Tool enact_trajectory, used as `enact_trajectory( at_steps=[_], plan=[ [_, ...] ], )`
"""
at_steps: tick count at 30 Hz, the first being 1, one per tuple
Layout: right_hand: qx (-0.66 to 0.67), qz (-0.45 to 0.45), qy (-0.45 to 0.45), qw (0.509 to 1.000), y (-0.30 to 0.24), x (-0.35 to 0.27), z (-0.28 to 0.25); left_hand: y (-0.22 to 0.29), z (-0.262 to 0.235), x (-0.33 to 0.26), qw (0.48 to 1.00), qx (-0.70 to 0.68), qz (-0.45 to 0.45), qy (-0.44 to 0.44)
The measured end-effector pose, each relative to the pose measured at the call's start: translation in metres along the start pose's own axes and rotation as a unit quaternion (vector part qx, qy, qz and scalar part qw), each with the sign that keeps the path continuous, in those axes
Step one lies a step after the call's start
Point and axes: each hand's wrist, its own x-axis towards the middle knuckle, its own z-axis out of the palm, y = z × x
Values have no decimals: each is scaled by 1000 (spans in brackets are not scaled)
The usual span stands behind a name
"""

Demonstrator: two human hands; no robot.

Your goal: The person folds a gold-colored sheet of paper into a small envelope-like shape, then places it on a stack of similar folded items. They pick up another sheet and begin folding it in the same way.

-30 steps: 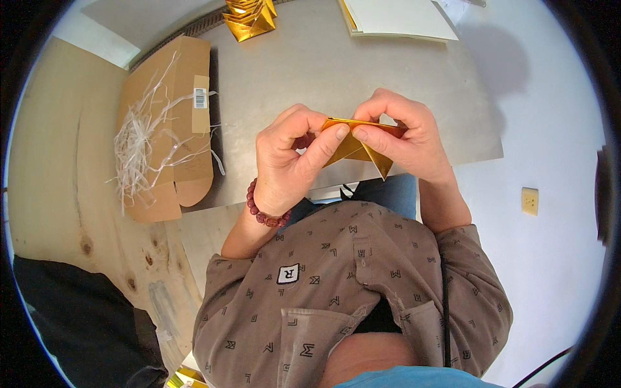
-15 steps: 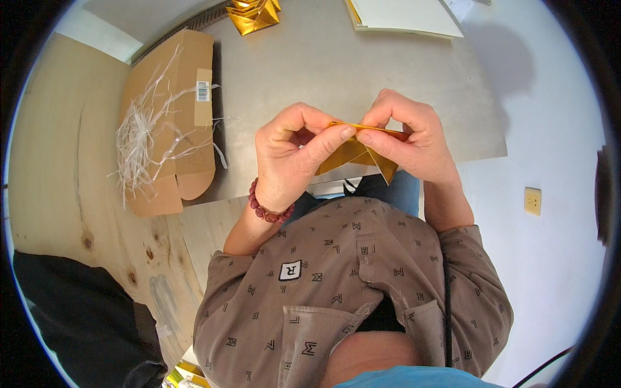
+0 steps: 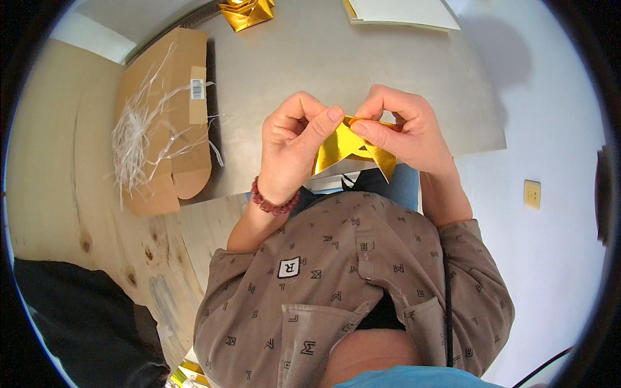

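Observation:
Between my hands is a shiny gold folded paper, held over the near edge of the table, with two pointed flaps hanging down. My left hand pinches its upper left edge between thumb and bent fingers; a dark red bead bracelet circles that wrist. My right hand grips the upper right part, its thumb laid across the front. The paper's back side is hidden, and so are some fingertips behind it.
A grey metal table spans the middle. At its left lies a brown cardboard box with white plastic strands on it. Folded gold papers sit at the far side, near a stack of white sheets. A white wall stands right.
My left thumb has moved up along the paper's edge and away from my right thumb. The gold front now faces up more, bright and wider in view.

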Motion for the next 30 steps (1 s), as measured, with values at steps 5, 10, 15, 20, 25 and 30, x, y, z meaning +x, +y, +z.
enact_trajectory(
  at_steps=[5,10,15,20,25,30],
  plan=[
    [-21,21,-7,1000,1,-1,-6,6,-6,0,988,124,-40,-77],
    [9,49,7,999,0,0,-14,4,-7,0,994,103,-7,-42],
    [-29,33,-4,999,3,-4,-16,6,-11,1,980,170,-42,-93],
    [46,61,38,996,13,-4,-15,-3,-9,2,979,197,22,-42],
    [80,26,77,993,20,-4,-14,-7,-12,1,976,207,60,-21],
    [97,19,67,993,26,-1,-13,-13,-11,-1,983,172,61,0]
  ],
)
